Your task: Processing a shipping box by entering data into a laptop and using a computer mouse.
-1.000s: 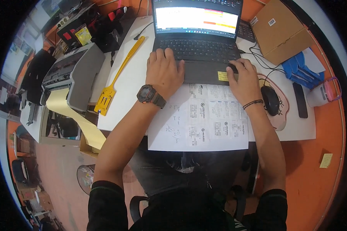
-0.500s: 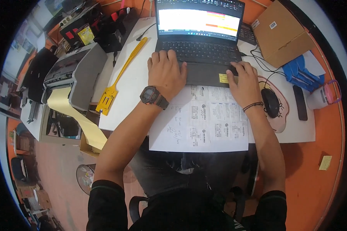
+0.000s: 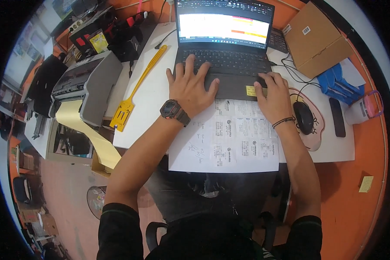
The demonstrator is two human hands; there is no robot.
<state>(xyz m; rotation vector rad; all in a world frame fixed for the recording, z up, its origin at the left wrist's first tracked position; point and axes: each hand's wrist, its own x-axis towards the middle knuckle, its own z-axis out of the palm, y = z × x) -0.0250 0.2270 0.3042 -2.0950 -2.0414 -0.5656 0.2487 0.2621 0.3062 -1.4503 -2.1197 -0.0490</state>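
Observation:
A dark laptop point(image 3: 236, 80) stands unfolded on the white desk, its screen point(image 3: 223, 27) lit with a spreadsheet-like page. My left hand point(image 3: 193, 84), with a digital watch on the wrist, lies over the left part of the keyboard with fingers spread; it holds nothing. At the laptop's front right corner rests my right hand point(image 3: 273, 97), fingers slightly bent and thumb apart, beside a yellow sticky note point(image 3: 250, 90). Below both hands lies a white sheet point(image 3: 190, 156) bearing several printed receipts point(image 3: 223, 130) and handwriting. Its upper edge meets the laptop's front.
Right of my right hand are a black mouse point(image 3: 304, 118) on a pink pad, a dark phone-like slab point(image 3: 337, 117), a tumbler point(image 3: 362, 109) and a cardboard box point(image 3: 316, 39). On the left lie a yellow long-handled plastic tool point(image 3: 138, 93) and a grey printer point(image 3: 89, 82) with yellow paper.
My left hand's fingers have spread wider, and the hand sits slightly lower and to the right. My right hand has barely moved.

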